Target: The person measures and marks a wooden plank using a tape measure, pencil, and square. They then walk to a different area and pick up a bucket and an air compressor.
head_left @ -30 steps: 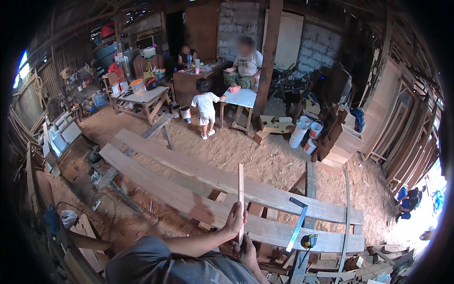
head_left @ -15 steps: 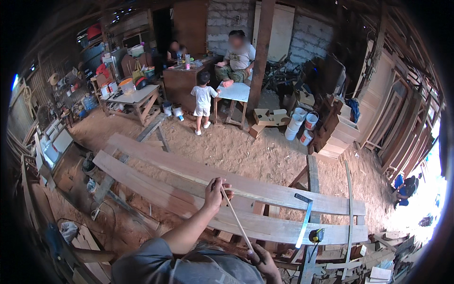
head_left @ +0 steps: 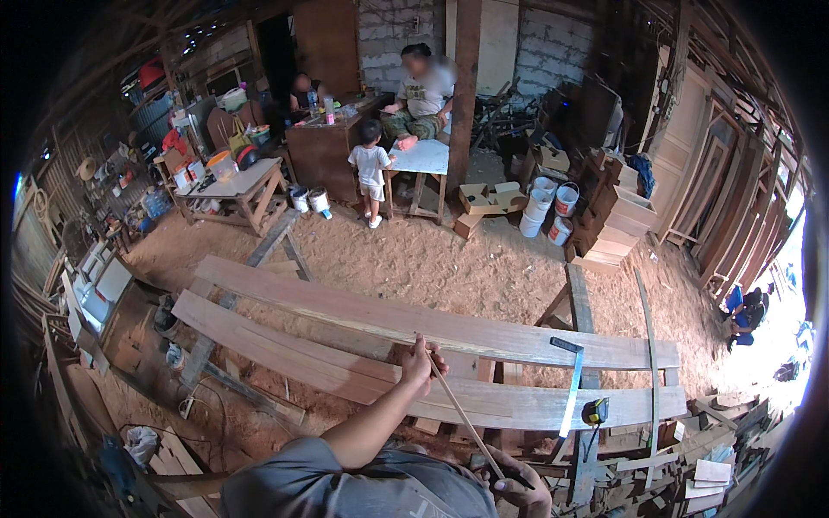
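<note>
A thin wooden stick (head_left: 462,409) slants between my two hands above the long boards. My left hand (head_left: 418,366) is closed around its upper end, over the near edge of the far board (head_left: 380,311). At the stick's lower end, close to my body, my right hand (head_left: 523,489) curls around it; that end looks dark, and the exact grip is partly hidden. The near board (head_left: 492,401) runs alongside the far one. A try square (head_left: 572,388) with a dark stock and pale blade lies across the boards, beside a yellow-and-black tape measure (head_left: 595,412).
Trestle supports (head_left: 580,302) hold up the boards. A narrow batten (head_left: 651,363) crosses their right end. Wood offcuts (head_left: 691,475) pile up at the lower right. Beyond the sandy floor, a child (head_left: 370,173) stands by a small table (head_left: 420,156) where a person (head_left: 423,95) sits.
Both hands and the stick now appear farther right, the right hand also lower and its fingers more exposed. The whole view has shifted slightly. The child has moved closer to the small table.
</note>
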The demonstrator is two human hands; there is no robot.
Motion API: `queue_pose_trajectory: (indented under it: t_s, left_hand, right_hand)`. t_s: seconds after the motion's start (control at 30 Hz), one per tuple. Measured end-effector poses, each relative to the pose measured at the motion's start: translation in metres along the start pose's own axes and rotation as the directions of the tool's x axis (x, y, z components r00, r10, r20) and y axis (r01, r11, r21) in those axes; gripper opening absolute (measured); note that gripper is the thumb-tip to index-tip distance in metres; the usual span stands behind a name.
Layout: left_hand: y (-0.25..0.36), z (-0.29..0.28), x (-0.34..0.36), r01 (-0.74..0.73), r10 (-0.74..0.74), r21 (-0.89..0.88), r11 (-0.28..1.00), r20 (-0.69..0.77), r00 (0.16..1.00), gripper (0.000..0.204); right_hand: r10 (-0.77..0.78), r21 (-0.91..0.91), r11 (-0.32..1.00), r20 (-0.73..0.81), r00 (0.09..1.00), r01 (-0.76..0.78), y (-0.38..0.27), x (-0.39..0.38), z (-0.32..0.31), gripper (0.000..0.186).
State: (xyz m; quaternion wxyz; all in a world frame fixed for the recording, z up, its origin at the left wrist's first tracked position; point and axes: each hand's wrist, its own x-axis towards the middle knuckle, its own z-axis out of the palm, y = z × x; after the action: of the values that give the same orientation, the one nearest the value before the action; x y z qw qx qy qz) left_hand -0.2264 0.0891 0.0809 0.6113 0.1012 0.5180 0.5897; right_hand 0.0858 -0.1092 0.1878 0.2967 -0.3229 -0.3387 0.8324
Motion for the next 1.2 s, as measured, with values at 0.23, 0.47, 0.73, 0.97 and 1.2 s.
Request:
queue_pose_trajectory:
  t_s: [0.23, 0.47, 0.73, 0.97, 1.2]
  left_hand:
    - [-0.004, -0.007, 0.017, 0.048, -0.048, 0.004, 0.999, 0.121, 0.992, 0.080]
    - [-0.037, 0.006, -0.045, 0.159, -0.128, -0.027, 0.987, 0.470, 0.873, 0.076]
    - [-0.056, 0.022, -0.075, 0.291, -0.272, -0.032, 0.956, 0.276, 0.922, 0.051]
    - [0.005, 0.042, -0.066, 0.458, -0.293, -0.411, 0.789, 0.403, 0.867, 0.023]
    - [0.013, 0.048, -0.043, 0.443, -0.312, -0.559, 0.701, 0.318, 0.895, 0.017]
  right_hand:
    - [-0.159, -0.048, 0.987, -0.076, 0.984, 0.156, 0.031, 0.011, -0.006, 0.101]
    - [-0.234, 0.351, 0.894, -0.168, 0.958, 0.280, 0.033, 0.048, 0.007, 0.085]
    - [-0.196, 0.024, 0.978, -0.210, 0.958, 0.206, 0.028, 0.078, 0.058, 0.098]
    - [-0.237, -0.136, 0.969, -0.291, 0.927, 0.205, 0.030, 0.059, 0.043, 0.081]
    - [-0.270, -0.248, 0.954, -0.467, 0.842, 0.168, 0.032, 0.045, 0.032, 0.066]
